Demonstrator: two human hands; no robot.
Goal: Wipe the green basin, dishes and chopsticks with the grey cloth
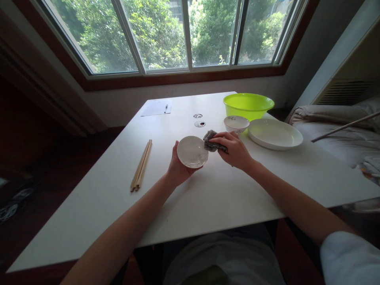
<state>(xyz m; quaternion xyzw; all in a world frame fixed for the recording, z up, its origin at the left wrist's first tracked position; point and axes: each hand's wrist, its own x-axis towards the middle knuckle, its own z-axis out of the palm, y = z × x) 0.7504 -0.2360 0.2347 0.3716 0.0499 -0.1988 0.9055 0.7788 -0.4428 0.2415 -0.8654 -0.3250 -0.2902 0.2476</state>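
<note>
A small white dish is held up above the table, tilted so its inner face shows. My left hand grips it from below and the left side, thumb at the rim. In my right hand is a bunched grey cloth, pinched under the fingers. The cloth is at the dish's right rim; whether it presses on the dish I cannot tell. Beyond my right hand stand a white bowl with a floral pattern and a large white plate.
Behind the bowl is a lime-green basin. Several wooden chopsticks lie left of my left hand. Paper with a pen rests at the far left of the white table. Two round inserts sit mid-table. A cushioned seat is at right.
</note>
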